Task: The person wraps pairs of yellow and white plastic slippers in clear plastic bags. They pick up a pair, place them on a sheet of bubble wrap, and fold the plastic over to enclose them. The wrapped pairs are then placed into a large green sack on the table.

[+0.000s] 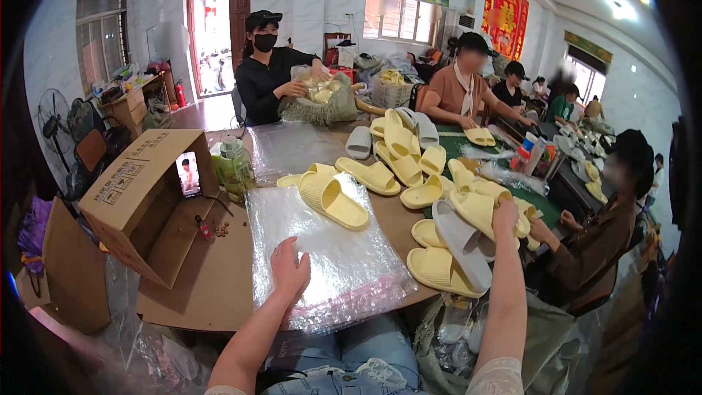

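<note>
My left hand (289, 269) rests on a stack of clear plastic bags (344, 263), thumb apart from the fingers and nothing in its grip. On the far part of that stack lies a pale yellow slide slipper (333, 196), with another partly hidden behind it. Over to the right, my right hand (505, 219) is closed on a yellow slipper (479, 208) at the pile's near right side. Under and beside it sit a grey slipper (462, 249) and more yellow slippers (442, 272). The fingertips of my right hand are partly hidden.
An open cardboard box (139, 212) with a phone (189, 174) inside stands at left, near a large jar (234, 164). Across the table a person (267, 80) handles a filled bag (322, 99). Co-workers sit along the right; a large sack (541, 336) is beside my legs.
</note>
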The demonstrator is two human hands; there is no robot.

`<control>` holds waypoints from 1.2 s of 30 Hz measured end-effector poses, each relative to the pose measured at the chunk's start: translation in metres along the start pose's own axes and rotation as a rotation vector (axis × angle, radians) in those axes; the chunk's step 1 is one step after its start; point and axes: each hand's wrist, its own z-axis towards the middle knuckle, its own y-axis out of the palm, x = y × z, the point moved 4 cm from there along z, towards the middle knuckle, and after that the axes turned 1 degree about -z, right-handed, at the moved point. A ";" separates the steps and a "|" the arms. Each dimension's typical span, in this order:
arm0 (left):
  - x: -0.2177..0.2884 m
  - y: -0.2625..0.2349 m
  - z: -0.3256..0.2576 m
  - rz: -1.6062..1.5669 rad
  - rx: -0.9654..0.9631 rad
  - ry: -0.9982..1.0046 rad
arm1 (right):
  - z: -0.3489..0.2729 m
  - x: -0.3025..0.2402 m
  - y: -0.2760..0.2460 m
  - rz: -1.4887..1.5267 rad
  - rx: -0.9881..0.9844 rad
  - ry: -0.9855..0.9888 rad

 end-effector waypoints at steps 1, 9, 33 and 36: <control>0.000 -0.002 -0.002 0.002 0.011 0.007 | -0.007 -0.002 -0.003 0.048 0.029 0.011; 0.004 -0.003 -0.001 0.001 0.024 -0.017 | -0.030 -0.020 -0.096 0.410 0.452 -0.102; -0.001 0.000 -0.001 -0.006 0.006 -0.035 | -0.288 -0.261 0.032 0.807 -0.191 -0.350; -0.005 0.000 -0.001 0.010 0.018 -0.019 | -0.288 -0.259 0.032 0.853 -0.261 -0.299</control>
